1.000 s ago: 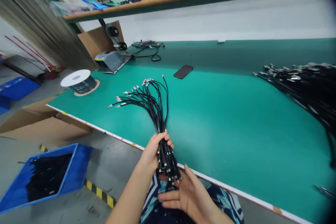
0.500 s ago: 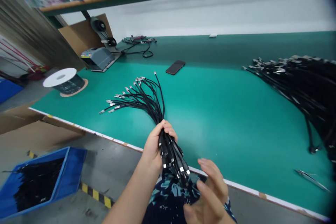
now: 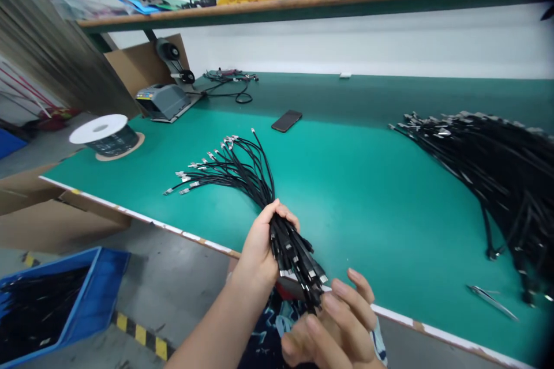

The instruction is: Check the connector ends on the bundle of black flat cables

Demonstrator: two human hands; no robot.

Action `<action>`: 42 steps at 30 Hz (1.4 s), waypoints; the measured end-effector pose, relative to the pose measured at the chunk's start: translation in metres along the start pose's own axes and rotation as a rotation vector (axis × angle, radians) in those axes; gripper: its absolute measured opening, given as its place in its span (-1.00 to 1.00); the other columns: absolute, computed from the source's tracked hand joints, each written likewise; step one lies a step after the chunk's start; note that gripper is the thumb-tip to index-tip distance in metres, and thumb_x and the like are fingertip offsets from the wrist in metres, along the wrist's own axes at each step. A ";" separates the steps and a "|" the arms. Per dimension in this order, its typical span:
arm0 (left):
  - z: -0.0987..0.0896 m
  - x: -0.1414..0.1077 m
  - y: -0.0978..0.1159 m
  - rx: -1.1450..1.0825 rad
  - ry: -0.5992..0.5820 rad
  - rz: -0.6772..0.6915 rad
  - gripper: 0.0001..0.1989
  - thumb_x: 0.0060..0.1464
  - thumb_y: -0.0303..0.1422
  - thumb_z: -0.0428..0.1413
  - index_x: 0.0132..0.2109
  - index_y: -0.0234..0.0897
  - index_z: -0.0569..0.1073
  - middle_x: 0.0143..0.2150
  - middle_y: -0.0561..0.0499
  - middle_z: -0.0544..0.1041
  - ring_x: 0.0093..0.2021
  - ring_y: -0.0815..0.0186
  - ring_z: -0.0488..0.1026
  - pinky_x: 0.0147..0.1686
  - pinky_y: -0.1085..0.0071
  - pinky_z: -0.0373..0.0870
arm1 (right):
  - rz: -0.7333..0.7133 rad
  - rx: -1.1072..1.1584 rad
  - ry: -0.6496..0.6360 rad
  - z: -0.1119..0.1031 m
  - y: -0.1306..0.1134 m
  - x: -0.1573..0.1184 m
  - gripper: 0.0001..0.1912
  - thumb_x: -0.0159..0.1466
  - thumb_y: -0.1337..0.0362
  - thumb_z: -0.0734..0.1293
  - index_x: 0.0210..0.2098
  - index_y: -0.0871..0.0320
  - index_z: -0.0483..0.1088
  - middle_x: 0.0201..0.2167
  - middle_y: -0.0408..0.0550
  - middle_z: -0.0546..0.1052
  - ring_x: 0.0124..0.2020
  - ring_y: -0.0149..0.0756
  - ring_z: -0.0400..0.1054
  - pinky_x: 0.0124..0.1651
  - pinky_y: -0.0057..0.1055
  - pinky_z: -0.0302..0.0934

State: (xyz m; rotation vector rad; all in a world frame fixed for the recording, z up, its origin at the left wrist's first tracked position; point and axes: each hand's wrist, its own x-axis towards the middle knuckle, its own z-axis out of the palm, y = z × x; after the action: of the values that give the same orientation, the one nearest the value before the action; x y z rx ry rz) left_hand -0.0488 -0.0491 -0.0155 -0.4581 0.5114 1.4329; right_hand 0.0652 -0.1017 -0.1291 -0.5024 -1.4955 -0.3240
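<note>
My left hand (image 3: pixel 264 248) is wrapped round a bundle of black cables (image 3: pixel 249 176) near its lower end. Silver connectors fan out over the green table at the bundle's far end. The near ends, black plugs with metal tips, poke out below my left hand and point down to the right, past the table's edge. Beside those plug ends is my right hand (image 3: pixel 341 323), its fingers spread and slightly curled, with nothing visibly held. Its fingertips are close to the lowest plugs; whether they touch cannot be made out.
On the green table (image 3: pixel 346 184) lie a phone (image 3: pixel 287 120), a large cable pile (image 3: pixel 489 167), tweezers (image 3: pixel 492 302), a white-topped spool (image 3: pixel 106 135) and a grey machine (image 3: pixel 164 102). A shelf (image 3: pixel 277 7) runs above. A blue bin (image 3: pixel 93 300) of black cables stands lower left.
The view has shifted, showing more of the shelf, with a red box on it. My right hand has come nearer the plug ends. My left hand still grips the bundle.
</note>
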 end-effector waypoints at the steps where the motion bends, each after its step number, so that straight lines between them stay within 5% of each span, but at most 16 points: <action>1: 0.000 0.000 -0.001 0.000 0.003 0.004 -0.70 0.36 -0.48 -0.03 -0.41 -0.29 0.31 -0.57 0.14 0.36 -0.62 0.54 0.39 -0.50 0.64 0.46 | -0.012 -0.002 -0.009 -0.001 0.003 0.003 -0.88 0.24 0.18 0.37 -0.21 -0.07 0.43 0.02 -0.02 0.38 0.04 0.07 0.29 0.14 0.20 0.22; 5: -0.004 0.002 -0.005 0.032 -0.011 0.011 -0.70 0.33 -0.50 -0.01 -0.42 -0.29 0.33 -0.58 0.14 0.37 -0.62 0.52 0.38 -0.49 0.62 0.47 | -0.043 0.007 -0.146 -0.004 0.018 0.022 -0.82 0.33 0.19 0.25 -0.14 0.00 0.47 -0.02 0.02 0.43 -0.03 0.00 0.39 0.06 0.15 0.33; 10: -0.015 0.011 -0.004 0.128 -0.050 -0.007 -0.70 0.27 -0.48 0.04 -0.47 -0.29 0.37 -0.60 0.10 0.40 -0.62 0.45 0.40 -0.50 0.53 0.47 | -0.064 0.014 -0.308 0.004 0.022 0.041 -0.69 0.39 0.25 0.15 -0.05 0.15 0.49 0.05 0.12 0.44 0.16 0.08 0.34 0.16 0.16 0.28; 20: -0.025 0.019 -0.009 0.183 -0.030 -0.048 -0.67 0.27 -0.45 0.03 -0.50 -0.33 0.40 -0.59 0.03 0.47 -0.59 0.43 0.46 -0.44 0.52 0.48 | -0.039 0.055 -0.424 0.017 0.034 0.041 -0.50 0.38 0.32 0.11 0.26 0.28 0.31 0.10 0.21 0.46 0.22 0.04 0.34 0.16 0.00 0.34; 25: -0.031 0.022 -0.012 0.151 -0.013 -0.057 -0.67 0.27 -0.44 0.04 -0.49 -0.33 0.39 -0.58 0.02 0.48 -0.59 0.46 0.45 -0.50 0.57 0.42 | -0.018 0.123 -0.481 0.024 0.037 0.038 -0.50 0.33 0.37 0.15 0.24 0.35 0.34 0.09 0.26 0.47 0.17 0.04 0.39 0.11 -0.04 0.40; 31: -0.036 0.021 -0.010 0.126 -0.061 -0.038 -0.75 0.22 -0.51 0.04 -0.45 -0.36 0.44 -0.55 0.00 0.48 -0.54 0.38 0.47 -0.41 0.46 0.47 | 0.076 0.140 -0.303 0.010 0.031 0.035 -0.47 0.44 0.25 0.03 0.36 0.16 0.16 0.29 0.22 0.25 0.30 0.09 0.21 0.24 0.24 0.15; 37: -0.043 0.027 -0.010 0.089 -0.072 -0.126 -0.68 0.31 -0.42 0.00 -0.42 -0.39 0.47 -0.49 -0.06 0.55 -0.47 0.37 0.54 -0.33 0.48 0.49 | 0.021 0.147 -0.518 0.018 0.030 0.036 -0.75 0.33 0.30 0.31 -0.05 0.22 0.51 -0.13 0.08 0.61 0.02 -0.02 0.46 0.07 -0.09 0.37; 42: -0.049 0.028 -0.007 0.074 -0.102 -0.136 -0.67 0.34 -0.38 0.00 -0.39 -0.37 0.47 -0.46 -0.07 0.59 -0.43 0.33 0.57 -0.27 0.42 0.50 | 0.023 0.109 -0.492 0.018 0.026 0.028 -0.70 0.27 0.42 0.32 -0.01 0.28 0.50 -0.03 0.20 0.57 0.15 0.10 0.35 0.15 0.03 0.26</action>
State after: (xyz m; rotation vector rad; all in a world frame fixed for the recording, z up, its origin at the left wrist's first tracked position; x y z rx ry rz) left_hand -0.0425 -0.0559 -0.0716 -0.3527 0.4414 1.2949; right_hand 0.0646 -0.0675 -0.1046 -0.5354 -1.9694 -0.1000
